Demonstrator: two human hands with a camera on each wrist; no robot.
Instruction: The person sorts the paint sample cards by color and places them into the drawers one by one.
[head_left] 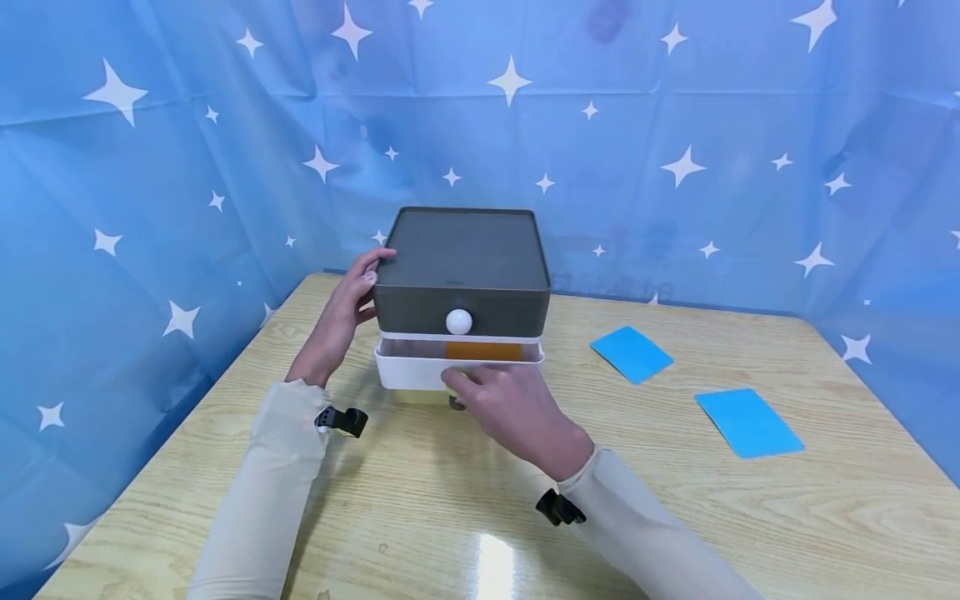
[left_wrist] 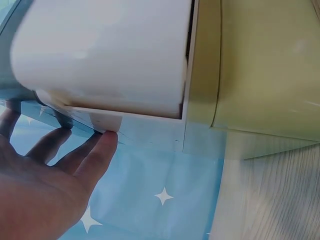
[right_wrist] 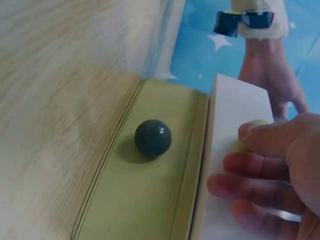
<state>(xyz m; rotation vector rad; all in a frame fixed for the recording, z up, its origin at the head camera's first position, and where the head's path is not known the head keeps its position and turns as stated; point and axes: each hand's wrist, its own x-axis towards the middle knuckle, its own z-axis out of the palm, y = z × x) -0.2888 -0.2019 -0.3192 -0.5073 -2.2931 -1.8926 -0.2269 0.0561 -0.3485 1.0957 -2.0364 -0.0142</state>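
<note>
A small three-drawer cabinet (head_left: 465, 246) stands on the table, dark grey at the top, with a white middle drawer (head_left: 411, 372) and a yellow-green bottom drawer (left_wrist: 270, 65). The white drawer is pulled part way out, and something orange (head_left: 483, 351) shows inside it. My right hand (head_left: 521, 412) pinches this drawer's yellow knob (right_wrist: 259, 122) between thumb and index finger, its other fingers in front of the white face. Along the cabinet's left side, my left hand (head_left: 347, 304) rests with fingers spread, one fingertip over the top edge.
A white knob (head_left: 459, 322) sits on the dark grey drawer and a dark round knob (right_wrist: 153, 138) on the bottom one. Two blue sheets (head_left: 632, 354) lie on the wooden table (head_left: 405, 517) to the right. Behind hangs a blue star-patterned curtain (head_left: 600, 150).
</note>
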